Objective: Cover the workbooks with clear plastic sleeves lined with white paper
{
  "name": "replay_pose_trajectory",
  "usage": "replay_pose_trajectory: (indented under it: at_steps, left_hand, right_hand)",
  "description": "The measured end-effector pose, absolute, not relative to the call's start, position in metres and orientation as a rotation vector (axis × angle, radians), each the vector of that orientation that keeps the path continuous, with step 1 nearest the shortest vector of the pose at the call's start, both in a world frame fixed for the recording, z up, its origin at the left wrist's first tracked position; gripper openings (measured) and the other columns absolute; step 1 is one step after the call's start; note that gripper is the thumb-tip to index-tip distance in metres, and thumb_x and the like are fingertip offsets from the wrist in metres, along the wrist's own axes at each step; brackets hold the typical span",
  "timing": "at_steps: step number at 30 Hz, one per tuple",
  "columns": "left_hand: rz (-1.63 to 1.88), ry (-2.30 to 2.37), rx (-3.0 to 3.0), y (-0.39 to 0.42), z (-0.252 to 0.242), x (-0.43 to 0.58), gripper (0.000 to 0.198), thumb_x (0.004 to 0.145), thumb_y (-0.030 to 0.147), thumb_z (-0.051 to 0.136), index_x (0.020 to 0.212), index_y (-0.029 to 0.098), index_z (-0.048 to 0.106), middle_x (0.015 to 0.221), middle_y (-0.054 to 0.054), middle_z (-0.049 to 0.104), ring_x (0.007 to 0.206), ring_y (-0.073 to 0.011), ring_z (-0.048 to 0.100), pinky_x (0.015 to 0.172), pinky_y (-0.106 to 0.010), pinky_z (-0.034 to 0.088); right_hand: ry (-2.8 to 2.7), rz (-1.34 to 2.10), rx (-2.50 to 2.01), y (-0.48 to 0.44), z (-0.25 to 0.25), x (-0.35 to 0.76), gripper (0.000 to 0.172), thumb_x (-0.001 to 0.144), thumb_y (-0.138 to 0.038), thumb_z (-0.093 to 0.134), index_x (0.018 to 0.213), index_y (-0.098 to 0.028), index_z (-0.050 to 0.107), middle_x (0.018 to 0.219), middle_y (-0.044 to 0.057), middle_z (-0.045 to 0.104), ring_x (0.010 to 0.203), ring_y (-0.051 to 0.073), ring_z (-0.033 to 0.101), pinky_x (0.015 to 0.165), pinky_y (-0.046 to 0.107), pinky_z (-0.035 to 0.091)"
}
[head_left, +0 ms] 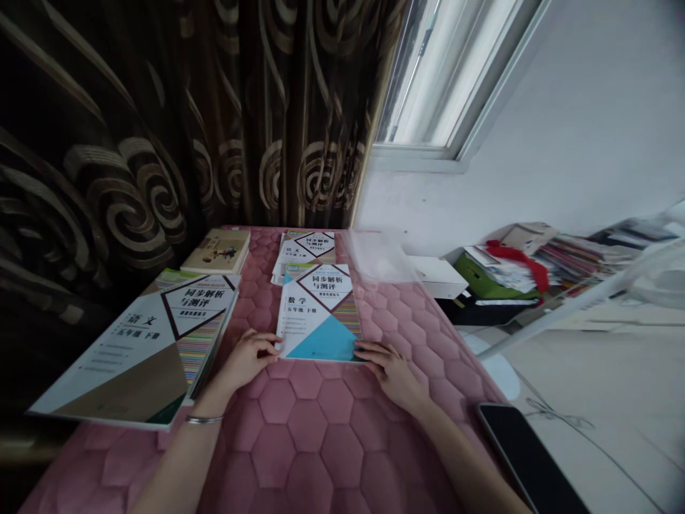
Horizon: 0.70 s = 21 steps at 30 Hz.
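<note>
Left hand [247,363]: fingers [269,345] open, touching the near-left edge of the maths workbook [320,314]
Right hand [390,375]: open, resting at its near-right corner
Workbook: between both hands, long axis running near to far, on a pink quilted mat [315,428]
Left of it: Chinese workbook [133,350]

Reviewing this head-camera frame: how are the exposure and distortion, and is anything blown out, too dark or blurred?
In the head view, the window is blown out, the patterned curtain sinks into deep shadow, and wide-angle distortion stretches the leftmost workbook; the mathematics workbook between the left hand and right hand stays legible.
</note>
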<state>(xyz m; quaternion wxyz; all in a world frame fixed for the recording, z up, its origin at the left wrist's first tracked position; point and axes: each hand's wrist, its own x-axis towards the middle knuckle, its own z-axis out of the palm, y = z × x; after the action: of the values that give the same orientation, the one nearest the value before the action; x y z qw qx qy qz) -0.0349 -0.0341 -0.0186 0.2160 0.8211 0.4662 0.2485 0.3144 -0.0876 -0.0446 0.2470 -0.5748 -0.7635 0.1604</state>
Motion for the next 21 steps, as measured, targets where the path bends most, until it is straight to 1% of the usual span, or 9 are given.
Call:
replay_pose_trajectory:
  at_steps: [5, 8, 11, 13, 14, 15, 17, 19, 21]
  left_hand:
    - [0.706, 1.263, 2.219, -0.033, -0.019, -0.039, 0.011, 0.076, 0.016, 0.067, 0.078, 0.026, 0.073, 0.110, -0.001, 0.073, 0.102, -0.0183, 0.065, 0.096, -0.039, 0.040]
    - [0.777, 1.263, 2.156, -0.035, -0.019, -0.035, 0.011, 0.078, 0.019, 0.063, 0.083, 0.024, 0.071, 0.108, -0.003, 0.073, 0.101, -0.0181, 0.065, 0.095, -0.036, 0.044]
    - [0.850, 1.442, 2.087, -0.038, -0.020, -0.020, 0.012, 0.083, 0.023, 0.057, 0.090, 0.022, 0.067, 0.099, -0.004, 0.072, 0.093, -0.0171, 0.066, 0.084, -0.031, 0.049]
    - [0.799, 1.697, 2.055, -0.041, -0.020, -0.008, 0.014, 0.085, 0.027, 0.056, 0.095, 0.020, 0.063, 0.096, -0.006, 0.071, 0.089, -0.0188, 0.066, 0.078, -0.031, 0.050]
    - [0.731, 1.821, 2.038, -0.042, -0.018, -0.002, 0.017, 0.086, 0.029, 0.056, 0.098, 0.020, 0.062, 0.097, -0.007, 0.070, 0.090, -0.0200, 0.065, 0.078, -0.032, 0.049]
    - [0.646, 1.917, 2.019, -0.044, -0.017, 0.004, 0.019, 0.086, 0.030, 0.056, 0.101, 0.019, 0.061, 0.099, -0.008, 0.070, 0.092, -0.0212, 0.065, 0.079, -0.033, 0.048]
    - [0.476, 2.019, 1.966, -0.046, -0.011, 0.012, 0.023, 0.088, 0.030, 0.054, 0.108, 0.019, 0.058, 0.103, -0.008, 0.069, 0.098, -0.0223, 0.064, 0.083, -0.035, 0.045]
    - [0.360, 2.048, 1.906, -0.047, -0.004, 0.016, 0.026, 0.090, 0.029, 0.053, 0.113, 0.020, 0.057, 0.106, -0.008, 0.069, 0.102, -0.0219, 0.063, 0.088, -0.036, 0.043]
    - [0.306, 2.058, 1.853, -0.047, 0.001, 0.018, 0.030, 0.090, 0.029, 0.052, 0.118, 0.019, 0.055, 0.109, -0.009, 0.069, 0.105, -0.0220, 0.062, 0.091, -0.038, 0.041]
  right_hand:
    - [-2.103, 0.433, -1.580, -0.090, -0.040, 0.315, 0.038, 0.092, -0.018, 0.041, 0.112, -0.032, 0.070, 0.129, 0.000, 0.063, 0.120, 0.022, 0.053, 0.099, 0.047, 0.043]
    - [-2.160, 0.391, -1.543, -0.090, -0.031, 0.314, 0.032, 0.092, -0.023, 0.046, 0.110, -0.032, 0.071, 0.128, 0.001, 0.064, 0.118, 0.022, 0.054, 0.098, 0.046, 0.043]
    - [-2.205, 0.325, -1.578, -0.077, -0.019, 0.310, 0.025, 0.092, -0.032, 0.051, 0.090, -0.030, 0.076, 0.119, 0.001, 0.068, 0.112, 0.023, 0.057, 0.095, 0.044, 0.044]
    - [-2.209, 0.260, -1.650, -0.060, -0.011, 0.303, 0.029, 0.092, -0.035, 0.051, 0.077, -0.027, 0.075, 0.113, 0.002, 0.070, 0.109, 0.023, 0.058, 0.093, 0.042, 0.045]
    - [-2.213, 0.226, -1.682, -0.048, -0.007, 0.297, 0.029, 0.092, -0.035, 0.051, 0.077, -0.026, 0.075, 0.113, 0.003, 0.070, 0.110, 0.023, 0.057, 0.093, 0.042, 0.045]
    - [-2.224, 0.195, -1.706, -0.034, -0.004, 0.291, 0.028, 0.093, -0.034, 0.050, 0.082, -0.026, 0.074, 0.115, 0.003, 0.068, 0.112, 0.023, 0.056, 0.094, 0.041, 0.044]
    - [-2.264, 0.150, -1.763, -0.003, 0.003, 0.278, 0.026, 0.094, -0.032, 0.048, 0.099, -0.026, 0.072, 0.126, 0.004, 0.062, 0.120, 0.022, 0.052, 0.099, 0.040, 0.040]
    - [-2.309, 0.139, -1.873, 0.031, 0.010, 0.265, 0.033, 0.095, -0.030, 0.043, 0.122, -0.026, 0.062, 0.142, 0.005, 0.050, 0.128, 0.021, 0.045, 0.104, 0.040, 0.037]
    - [-2.303, 0.149, -1.941, 0.064, 0.015, 0.256, 0.042, 0.097, -0.027, 0.038, 0.136, -0.022, 0.050, 0.151, 0.008, 0.039, 0.135, 0.023, 0.036, 0.107, 0.042, 0.033]
